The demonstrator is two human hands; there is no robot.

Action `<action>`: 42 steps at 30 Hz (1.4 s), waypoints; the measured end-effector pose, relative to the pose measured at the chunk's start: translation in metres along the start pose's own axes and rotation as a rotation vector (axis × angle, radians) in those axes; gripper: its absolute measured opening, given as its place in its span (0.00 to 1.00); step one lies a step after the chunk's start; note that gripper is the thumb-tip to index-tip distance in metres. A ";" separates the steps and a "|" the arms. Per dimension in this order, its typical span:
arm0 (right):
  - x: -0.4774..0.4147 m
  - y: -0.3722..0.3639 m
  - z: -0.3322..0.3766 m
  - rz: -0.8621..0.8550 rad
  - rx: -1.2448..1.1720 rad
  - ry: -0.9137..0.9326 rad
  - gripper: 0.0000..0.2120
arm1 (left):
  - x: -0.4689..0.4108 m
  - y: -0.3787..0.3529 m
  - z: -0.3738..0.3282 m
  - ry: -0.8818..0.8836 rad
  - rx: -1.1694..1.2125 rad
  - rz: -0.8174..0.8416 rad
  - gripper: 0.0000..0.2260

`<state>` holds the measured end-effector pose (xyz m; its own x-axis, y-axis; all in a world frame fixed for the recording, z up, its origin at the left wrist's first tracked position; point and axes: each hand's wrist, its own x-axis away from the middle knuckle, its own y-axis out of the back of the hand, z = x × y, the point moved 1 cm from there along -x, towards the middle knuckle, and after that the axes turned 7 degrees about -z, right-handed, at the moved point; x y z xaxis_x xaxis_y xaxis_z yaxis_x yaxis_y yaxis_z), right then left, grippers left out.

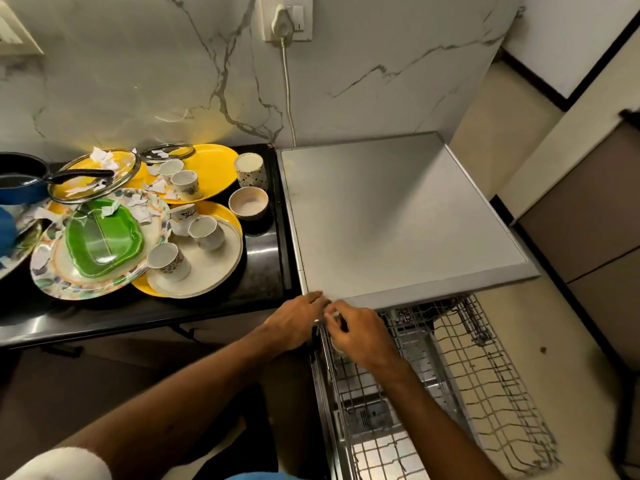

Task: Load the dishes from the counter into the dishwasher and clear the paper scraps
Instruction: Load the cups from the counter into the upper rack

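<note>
The dishwasher's wire rack [460,368] is pulled out below its grey top [398,216]. My right hand [360,336] curls round a small pale cup [335,318] at the rack's far left corner. My left hand [298,320] reaches in from the left, its fingertips touching the same cup. On the black counter [263,268] to the left lie yellow plates [214,168], a cream plate [214,268], several small cups [207,232], a tan bowl [248,202], a patterned tumbler [251,169], a green leaf dish [104,237] and torn paper scraps [102,155].
A blue pan [20,178] with a black handle and two glass lids [93,174] sit at the counter's far left. A white cable [288,91] hangs from a wall socket down the marble backsplash. Beige floor and brown cabinets lie right of the dishwasher.
</note>
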<state>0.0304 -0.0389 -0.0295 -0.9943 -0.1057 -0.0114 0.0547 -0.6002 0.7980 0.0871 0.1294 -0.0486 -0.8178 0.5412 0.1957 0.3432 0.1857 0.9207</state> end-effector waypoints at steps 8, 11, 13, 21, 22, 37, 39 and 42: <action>-0.043 -0.015 0.027 -0.001 -0.065 0.058 0.08 | 0.031 0.047 0.051 0.176 0.067 -0.204 0.22; -0.059 -0.028 0.043 0.004 -0.077 0.076 0.09 | 0.036 0.063 0.078 0.229 0.087 -0.246 0.22; -0.068 -0.036 0.053 0.014 -0.082 0.092 0.09 | 0.038 0.072 0.093 0.253 0.088 -0.274 0.21; -0.103 -0.046 0.086 -0.006 -0.083 0.045 0.09 | 0.021 0.097 0.135 0.223 0.146 -0.288 0.20; -0.106 -0.046 0.088 -0.005 -0.078 0.032 0.08 | 0.014 0.100 0.138 0.214 0.148 -0.284 0.20; -0.145 -0.042 0.110 -0.048 -0.082 -0.170 0.10 | -0.095 0.146 0.149 0.136 0.128 -0.354 0.18; -0.157 -0.043 0.113 -0.075 -0.101 -0.209 0.13 | -0.105 0.154 0.155 0.180 0.116 -0.397 0.21; -0.175 -0.041 0.119 -0.079 -0.090 -0.247 0.23 | -0.120 0.162 0.166 0.228 0.117 -0.453 0.28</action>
<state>0.1917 0.0989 0.0115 -0.9873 0.1344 0.0849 -0.0270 -0.6681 0.7436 0.3175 0.2306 0.0209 -0.9716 0.1953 -0.1336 -0.0302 0.4576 0.8886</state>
